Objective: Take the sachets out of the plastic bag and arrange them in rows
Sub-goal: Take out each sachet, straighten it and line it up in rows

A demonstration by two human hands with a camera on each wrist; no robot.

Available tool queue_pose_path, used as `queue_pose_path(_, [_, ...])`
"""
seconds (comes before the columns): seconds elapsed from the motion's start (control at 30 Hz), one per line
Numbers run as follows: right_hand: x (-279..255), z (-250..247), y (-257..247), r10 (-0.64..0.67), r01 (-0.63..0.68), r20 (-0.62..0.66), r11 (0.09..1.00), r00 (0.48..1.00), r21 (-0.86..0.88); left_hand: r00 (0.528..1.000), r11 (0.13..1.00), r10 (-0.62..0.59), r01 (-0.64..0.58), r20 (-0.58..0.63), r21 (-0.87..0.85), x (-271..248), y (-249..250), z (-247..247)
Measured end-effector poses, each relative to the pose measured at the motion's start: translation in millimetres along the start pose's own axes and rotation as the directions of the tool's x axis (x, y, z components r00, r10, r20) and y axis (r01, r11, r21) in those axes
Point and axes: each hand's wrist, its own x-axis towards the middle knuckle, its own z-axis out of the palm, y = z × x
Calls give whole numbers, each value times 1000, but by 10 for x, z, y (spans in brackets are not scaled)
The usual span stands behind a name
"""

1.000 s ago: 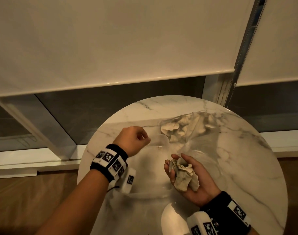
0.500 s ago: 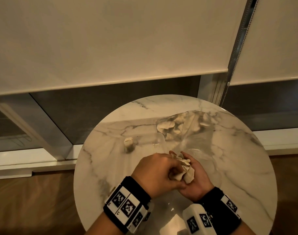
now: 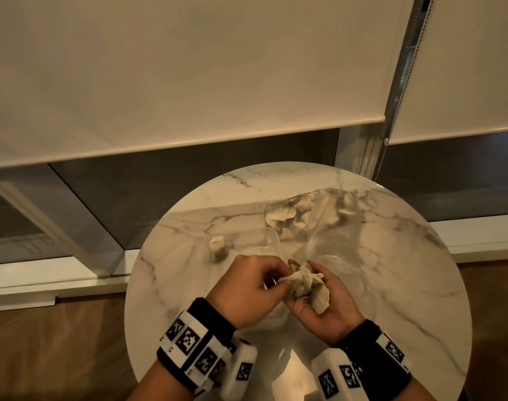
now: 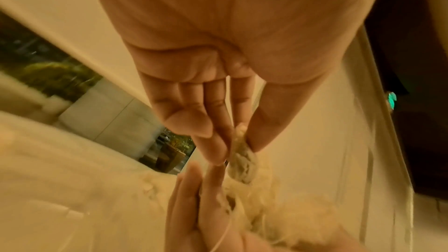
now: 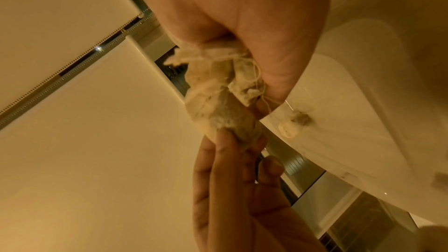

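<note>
Small cream cloth sachets with string ties fill my upturned right hand as a bunch, the fingers curled round them. My left hand meets it from the left and pinches one sachet at the bunch's edge between thumb and fingers. A single sachet lies alone on the round marble table, left of the hands; the right wrist view shows this lone sachet too. The clear plastic bag lies crumpled at the table's far side with several sachets inside.
The table stands close to a window with lowered roller blinds and a bead chain. Wooden floor surrounds the table. Bare marble lies to the left and right of the hands.
My left hand left one sachet on the table at the left, came back to the right palm, and now pinches another sachet from the bunch.
</note>
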Motion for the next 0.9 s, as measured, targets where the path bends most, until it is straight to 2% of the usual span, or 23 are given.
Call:
queue_pose_path(0.1, [10,-23,-23,15,-14,-24,999,1000,38,991,944,-129,110,-43,-310,6,-69,-66])
queue_pose_path(0.17, [17,-20,-29,1,1,-34,997,999,73,968,819,-247,180,-53,-545,9,-107,-87])
queue_pose_path(0.23, [-4,-6,-26,-17,20,-31,996,999,88,933,643,-358,226,-26,-732,8,-138,-78])
queue_pose_path(0.3, [-20,2,-12,-10,12,-29,998,1000,64,911,520,-411,250,17,-817,4,-168,-52])
queue_pose_path(0.43, [-47,29,12,9,-9,-7,999,1000,41,883,416,-466,278,60,-865,-10,-247,2])
queue_pose_path(0.73, [-88,75,40,43,-43,1,999,999,5,863,409,-493,340,108,-847,-32,-332,-28])
queue_pose_path(0.8, [-87,78,46,56,-56,1,998,998,-1,855,474,-517,329,44,-817,-28,-373,-59])
queue_pose_path(0.9, [-77,69,45,65,-65,0,998,998,-14,846,669,-511,280,-153,-689,-9,-454,-119])
